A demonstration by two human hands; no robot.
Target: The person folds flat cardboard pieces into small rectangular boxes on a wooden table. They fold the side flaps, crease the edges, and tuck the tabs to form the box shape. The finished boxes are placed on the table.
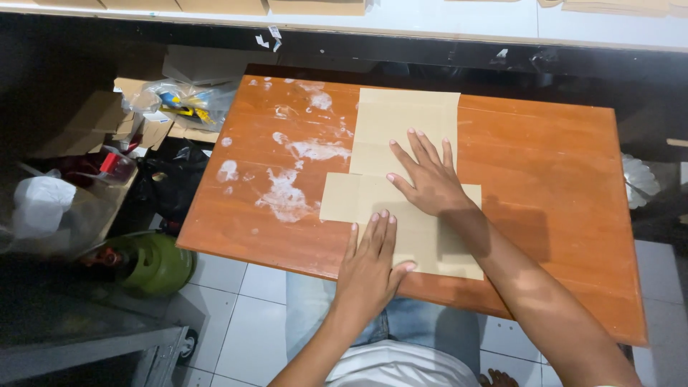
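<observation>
While both hands press flat, the cardboard (401, 186) lies directly under them on the counter (559, 179).

Seen from the head camera, the flat tan cardboard runs its long axis away from the person, from the near counter edge toward the far side, with a shorter flap jutting left at mid-length. The left hand (371, 269) rests palm down on the near part, fingers together and pointing away, thumb out to the right. The right hand (428, 179) lies further out on the middle of the sheet, fingers spread, pinching nothing. The left hand is nearer the person; the right is nearer the sheet's far end. White smears (287, 193) mark the counter just left of the cardboard; a green cylinder (154, 261) stands on the floor below.
</observation>
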